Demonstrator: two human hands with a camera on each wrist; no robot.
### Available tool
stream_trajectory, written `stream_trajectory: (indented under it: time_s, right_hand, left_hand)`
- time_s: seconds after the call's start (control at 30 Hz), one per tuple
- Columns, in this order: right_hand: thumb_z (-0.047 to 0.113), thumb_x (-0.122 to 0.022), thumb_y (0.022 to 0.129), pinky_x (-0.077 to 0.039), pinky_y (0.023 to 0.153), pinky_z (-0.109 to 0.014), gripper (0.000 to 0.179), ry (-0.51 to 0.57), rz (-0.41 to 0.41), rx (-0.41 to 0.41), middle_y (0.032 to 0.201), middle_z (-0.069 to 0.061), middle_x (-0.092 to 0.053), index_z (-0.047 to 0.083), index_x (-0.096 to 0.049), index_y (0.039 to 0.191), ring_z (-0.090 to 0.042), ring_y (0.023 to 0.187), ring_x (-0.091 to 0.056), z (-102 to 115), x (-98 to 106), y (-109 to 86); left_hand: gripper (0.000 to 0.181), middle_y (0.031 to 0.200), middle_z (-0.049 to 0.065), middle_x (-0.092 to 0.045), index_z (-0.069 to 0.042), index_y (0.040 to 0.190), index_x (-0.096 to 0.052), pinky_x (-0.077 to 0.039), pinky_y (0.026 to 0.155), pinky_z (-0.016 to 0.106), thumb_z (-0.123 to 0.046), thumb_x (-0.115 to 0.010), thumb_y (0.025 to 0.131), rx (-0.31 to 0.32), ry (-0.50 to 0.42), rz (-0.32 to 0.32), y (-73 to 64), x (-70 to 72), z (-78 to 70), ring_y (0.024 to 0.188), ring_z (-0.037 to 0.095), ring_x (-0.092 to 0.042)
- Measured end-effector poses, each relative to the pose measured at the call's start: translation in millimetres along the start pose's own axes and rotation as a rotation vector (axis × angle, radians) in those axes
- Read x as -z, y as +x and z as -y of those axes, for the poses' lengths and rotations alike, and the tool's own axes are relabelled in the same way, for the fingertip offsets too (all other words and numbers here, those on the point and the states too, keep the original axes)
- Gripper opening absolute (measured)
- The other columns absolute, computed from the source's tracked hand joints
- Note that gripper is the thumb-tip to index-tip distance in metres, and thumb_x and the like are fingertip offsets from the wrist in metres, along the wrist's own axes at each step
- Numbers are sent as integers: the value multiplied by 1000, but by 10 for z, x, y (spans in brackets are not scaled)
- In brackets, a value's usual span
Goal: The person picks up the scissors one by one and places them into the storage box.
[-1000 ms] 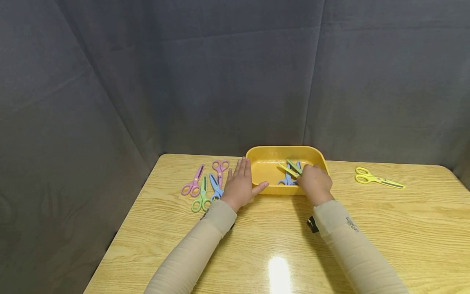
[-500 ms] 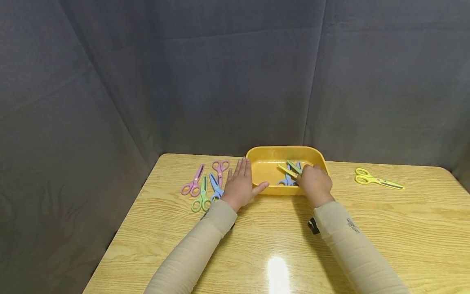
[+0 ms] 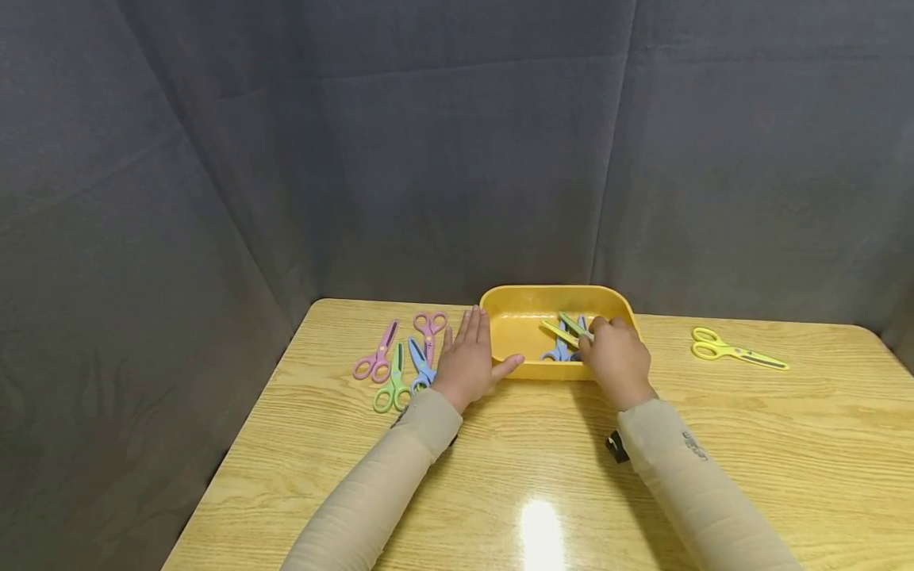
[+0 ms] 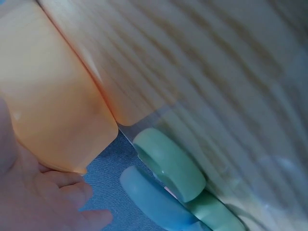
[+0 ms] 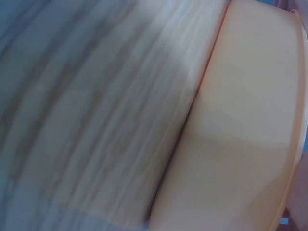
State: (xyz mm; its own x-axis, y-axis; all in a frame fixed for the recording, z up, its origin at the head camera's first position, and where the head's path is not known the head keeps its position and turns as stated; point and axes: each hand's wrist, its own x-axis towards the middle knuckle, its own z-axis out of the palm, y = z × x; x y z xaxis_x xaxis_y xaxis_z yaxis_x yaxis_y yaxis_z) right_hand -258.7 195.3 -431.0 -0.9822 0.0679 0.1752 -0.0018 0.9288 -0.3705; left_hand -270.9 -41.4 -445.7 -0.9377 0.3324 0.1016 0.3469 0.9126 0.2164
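Observation:
A yellow plastic bin [image 3: 514, 369] stands at the back of the table. My left hand [image 3: 464, 365] lies with straight fingers against its left end, thumb stretched along the front rim. My right hand [image 3: 616, 361] reaches over the right front rim with bent fingers, their tips hidden inside. Close to those fingers, in the bin, lie green scissors [image 3: 571, 323], yellow scissors [image 3: 557, 331] and blue scissors [image 3: 560, 349]; their other ends are covered by the hand. Whether it grips any of them cannot be seen. In the right wrist view, the bin's wall [image 5: 236, 120] hides most of the hand.
Left of the bin lie pink scissors [image 3: 378, 354], another pink pair [image 3: 429, 329], green scissors [image 3: 393, 385] and blue scissors [image 3: 421, 366], close to my left wrist. Yellow scissors [image 3: 735, 349] lie far right. A grey curtain [image 3: 457, 159] hangs behind the table [image 3: 500, 492].
My right hand has shifted slightly right and back towards me, its fingers now less deep in the bin. The scissors in the bin stay almost where they were. My left hand keeps its place.

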Motion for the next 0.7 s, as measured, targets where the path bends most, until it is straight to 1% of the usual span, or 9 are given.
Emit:
stream_trajectory:
  time_s: [0.2,0.3,0.47,0.57,0.7]
  right_hand:
    - [23,-52,102,-53,64,-52,36,15,-54,38,105,-25,-61,-6,-66,119,-38,88,-60,-27,-22,-14]
    - [21,-54,101,-53,63,-52,34,30,-92,70,103,-24,-62,-6,-68,116,-38,86,-61,-55,-29,-33]
    - [17,-59,99,-53,63,-54,26,50,-181,147,100,-24,-64,-5,-69,108,-41,87,-61,-111,-49,-72]
    - [14,-64,96,-53,67,-56,22,62,-239,205,98,-24,-65,-5,-70,105,-43,87,-61,-143,-55,-85]
    - [9,-69,92,-51,71,-57,17,77,-306,279,95,-25,-66,-6,-70,101,-45,86,-60,-195,-45,-91]
  left_hand:
    - [101,167,19,-11,4,160,-15,-19,121,55,-72,-41,98,-4,-2,-6,-10,11,-2,155,31,-10]
    - [100,168,19,-11,4,160,-15,-18,121,55,-70,-42,98,-4,-13,-5,-6,-3,-1,156,31,-10]
    - [100,168,19,-11,4,160,-16,-19,121,55,-70,-43,98,0,-10,-5,-2,-20,-1,156,31,-10]
    - [101,168,18,-11,3,160,-14,-19,121,55,-73,-39,98,1,7,1,0,-20,0,156,31,-10]
    - [102,168,18,-9,3,160,-12,-18,121,55,-73,-39,98,5,0,8,5,-18,1,156,30,-7]
